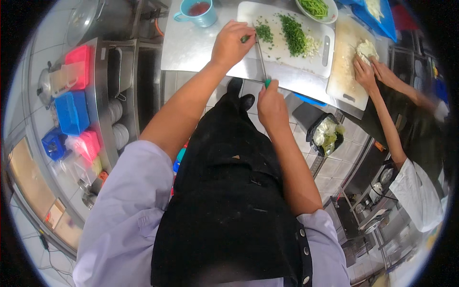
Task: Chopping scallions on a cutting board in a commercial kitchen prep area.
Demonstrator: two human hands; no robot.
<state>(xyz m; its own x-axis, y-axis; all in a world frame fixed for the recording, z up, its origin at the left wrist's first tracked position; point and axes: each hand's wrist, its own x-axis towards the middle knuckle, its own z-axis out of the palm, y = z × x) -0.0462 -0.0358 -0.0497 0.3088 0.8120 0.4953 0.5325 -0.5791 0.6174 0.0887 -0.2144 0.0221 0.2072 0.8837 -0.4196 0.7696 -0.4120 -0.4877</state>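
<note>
My left hand [232, 43] grips a small bundle of green stalks [245, 38] at the left end of a white plastic cutting board [247, 12]. A green-handled kitchen knife is in my right hand [272, 106], its blade [261, 57] reaching up to the fingertips of my left hand. On the board lie a small pile of chopped greens [264, 33], a larger heap of them [292, 35] and pale chopped pieces [311, 47] beside that heap. Above the board's far edge stands a white bowl of cut green stalks [315, 8].
A light blue mug [204, 16] with reddish liquid stands at the table's left. At right, a co-worker's hands [365, 71] hold a pale leafy vegetable [366, 50] over a second cutting board [344, 79]. Below the table is a bin [324, 134] with vegetable scraps.
</note>
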